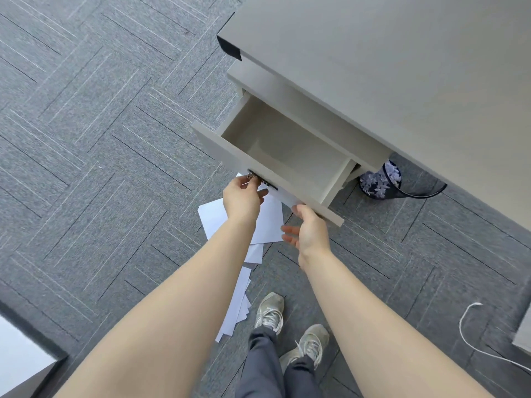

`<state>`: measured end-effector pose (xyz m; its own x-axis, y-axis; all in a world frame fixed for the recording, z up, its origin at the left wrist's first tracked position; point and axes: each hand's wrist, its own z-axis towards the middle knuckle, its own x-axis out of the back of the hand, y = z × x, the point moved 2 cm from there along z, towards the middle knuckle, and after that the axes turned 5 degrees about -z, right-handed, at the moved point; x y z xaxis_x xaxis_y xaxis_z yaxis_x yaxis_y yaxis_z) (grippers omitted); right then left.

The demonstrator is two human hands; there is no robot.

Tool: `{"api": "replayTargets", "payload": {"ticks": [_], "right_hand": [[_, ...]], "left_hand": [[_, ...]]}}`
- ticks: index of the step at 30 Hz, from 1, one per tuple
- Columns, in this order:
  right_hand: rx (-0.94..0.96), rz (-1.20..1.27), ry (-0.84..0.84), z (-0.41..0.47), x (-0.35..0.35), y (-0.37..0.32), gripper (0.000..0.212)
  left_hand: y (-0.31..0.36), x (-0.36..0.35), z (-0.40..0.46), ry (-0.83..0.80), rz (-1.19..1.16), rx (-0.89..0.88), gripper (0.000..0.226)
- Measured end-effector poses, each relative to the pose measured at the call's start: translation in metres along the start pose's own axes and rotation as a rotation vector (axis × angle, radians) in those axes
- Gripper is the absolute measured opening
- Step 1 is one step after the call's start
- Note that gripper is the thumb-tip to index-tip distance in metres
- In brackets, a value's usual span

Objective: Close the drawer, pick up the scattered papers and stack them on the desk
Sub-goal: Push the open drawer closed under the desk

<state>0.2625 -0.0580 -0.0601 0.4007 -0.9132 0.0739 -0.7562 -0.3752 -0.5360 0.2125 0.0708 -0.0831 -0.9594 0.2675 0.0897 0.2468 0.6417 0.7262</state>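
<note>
The pale grey wooden drawer (287,150) stands pulled out from under the grey flat-topped desk (402,67), and its inside shows bare. On the drawer's front panel, near the left end, sits a dark lock strip with a small metal key (250,176). The person's left hand (242,201) reaches up to that front panel, its fingertips pinched around the key. The right hand (311,229) is at the lower edge of the same front panel, further to the right, with the thumb against the panel and the fingers spread loose and holding nothing.

Below the drawer front, white sheets of paper (268,222) lie scattered on the grey patterned carpet (100,139), partly hidden by the left forearm, and more sheets trail down from the drawer towards the person's feet. Those feet wear grey laced sneakers (270,313) under dark grey trousers. To the right of the drawer, tucked under the desk edge, stands a dark mesh waste bin (382,182) with shredded white paper inside. Far right of the drawer, a white cord (465,334) curls across the carpet.
</note>
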Motion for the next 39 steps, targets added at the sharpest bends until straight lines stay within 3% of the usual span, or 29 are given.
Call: {"api": "replayTargets", "payload": {"ticks": [14,33,39], "right_hand": [[0.117,-0.041,0.014,0.048,0.014,-0.055,0.014],[0.247,-0.129,0.022,0.075,0.024,-0.083,0.029],[0.272,-0.144,0.034,0.077,0.023,-0.087,0.023]], "left_hand": [[0.031,-0.066,0.024,-0.047,0.044,-0.093,0.012],[0.046,-0.099,0.039,-0.077,0.126,-0.182,0.008],[0.05,-0.101,0.039,-0.086,0.151,-0.203,0.006]]}}
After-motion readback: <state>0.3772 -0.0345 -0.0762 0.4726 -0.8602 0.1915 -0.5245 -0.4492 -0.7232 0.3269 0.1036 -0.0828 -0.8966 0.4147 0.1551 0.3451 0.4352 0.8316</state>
